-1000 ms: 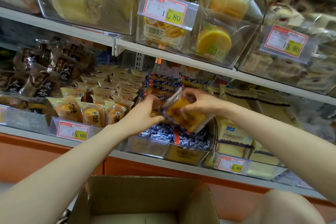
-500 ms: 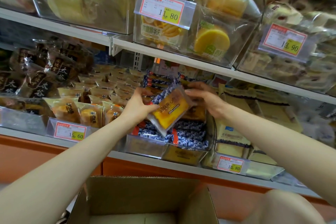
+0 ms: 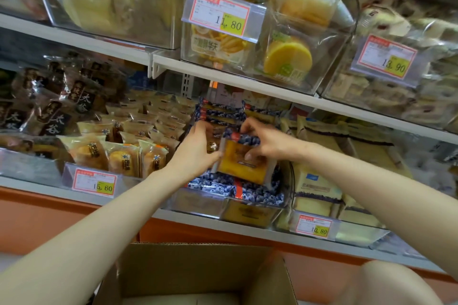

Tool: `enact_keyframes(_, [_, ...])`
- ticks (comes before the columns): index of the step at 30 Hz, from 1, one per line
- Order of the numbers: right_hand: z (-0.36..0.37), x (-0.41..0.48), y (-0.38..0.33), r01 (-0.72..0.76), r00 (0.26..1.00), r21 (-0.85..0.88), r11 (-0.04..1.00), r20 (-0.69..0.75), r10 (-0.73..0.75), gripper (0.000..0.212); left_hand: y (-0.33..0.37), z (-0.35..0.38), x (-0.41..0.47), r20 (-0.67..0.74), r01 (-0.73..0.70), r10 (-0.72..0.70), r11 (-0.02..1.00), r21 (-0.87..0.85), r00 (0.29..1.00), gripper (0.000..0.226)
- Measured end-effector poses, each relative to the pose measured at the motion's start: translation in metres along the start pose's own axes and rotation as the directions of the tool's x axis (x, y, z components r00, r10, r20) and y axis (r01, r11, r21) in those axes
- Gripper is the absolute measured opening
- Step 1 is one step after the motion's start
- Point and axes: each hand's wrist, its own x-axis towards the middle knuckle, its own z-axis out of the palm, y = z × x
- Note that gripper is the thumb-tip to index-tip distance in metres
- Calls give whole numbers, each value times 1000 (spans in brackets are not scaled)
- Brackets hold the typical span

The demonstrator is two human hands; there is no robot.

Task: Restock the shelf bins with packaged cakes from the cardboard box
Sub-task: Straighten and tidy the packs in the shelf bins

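Your 2 hands meet at the centre of the frame on 1 packaged cake [image 3: 244,164], a yellow slab in clear wrap with a blueberry-print strip along its top edge. Your left hand [image 3: 195,151] grips the pack's left side, with the thumb at the front edge and the fingers curled behind it. Your right hand [image 3: 269,142] pinches the upper right part, fingers curled over the blueberry strip and thumb pressed on the front face. The pack stands nearly upright, tilted a little, just above the blueberry-print packs [image 3: 238,189] lying in the clear bin [image 3: 198,203] on the lower shelf [image 3: 37,184]; you cannot tell whether it touches them. More of the same packs stand in a row behind your hands. Left of that bin sits a bin of small round cakes [image 3: 124,156] with a price tag [image 3: 95,182] reading 15.60. To its right are pale sliced cakes [image 3: 316,188] above a second tag [image 3: 314,226] reading 10.80. The open cardboard box [image 3: 198,270] fills the bottom centre of the frame, below your forearms.
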Motion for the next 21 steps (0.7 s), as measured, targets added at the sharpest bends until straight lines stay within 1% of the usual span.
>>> enact_keyframes(3, [-16, -7, 14, -81, 994, 26, 996, 72, 79, 51, -10, 5, -6, 119, -117, 87, 956, 269, 989, 55])
enact_keyframes(5, [-23, -9, 21, -134, 986, 34, 990, 105, 130, 51, -14, 7, -9, 223, -220, 139, 892, 394, 965, 52])
enact_keyframes(6, [-25, -8, 24, -163, 981, -3, 987, 104, 162, 53, -15, 8, -10, 271, -267, 158, 858, 438, 950, 50])
enact_keyframes(8, [-25, -1, 27, -217, 970, -99, 971, 89, 226, 69, -18, 9, -10, 351, -344, 181, 802, 487, 919, 46])
enact_keyframes(10, [-21, 6, 27, -261, 956, -155, 953, 98, 277, 85, -21, 10, -8, 416, -395, 186, 773, 497, 890, 45])
enact_keyframes(12, [-16, 12, 26, -274, 947, -208, 939, 111, 301, 90, -23, 10, -8, 461, -423, 178, 751, 507, 869, 45])
enact_keyframes(14, [-11, 16, 26, -283, 947, -243, 928, 83, 311, 89, -26, 11, -8, 474, -441, 166, 702, 559, 865, 48])
enact_keyframes(15, [-8, 17, 26, -287, 951, -257, 923, 42, 308, 87, -27, 11, -8, 478, -442, 153, 683, 582, 865, 49])
enact_keyframes(17, [-2, 11, 21, -275, 961, -323, 905, -99, 257, 76, -27, 11, -9, 487, -431, 121, 676, 598, 865, 53])
enact_keyframes(19, [9, -1, 17, -218, 965, -443, 870, -233, 124, 70, -24, 9, -9, 487, -427, 121, 688, 587, 865, 66])
enact_keyframes(20, [18, -7, 17, -163, 965, -507, 846, -259, 31, 69, -24, 9, -9, 486, -423, 120, 695, 581, 865, 66])
enact_keyframes(21, [27, -13, 18, -101, 965, -549, 830, -257, -53, 67, -25, 10, -8, 487, -421, 118, 701, 576, 865, 58])
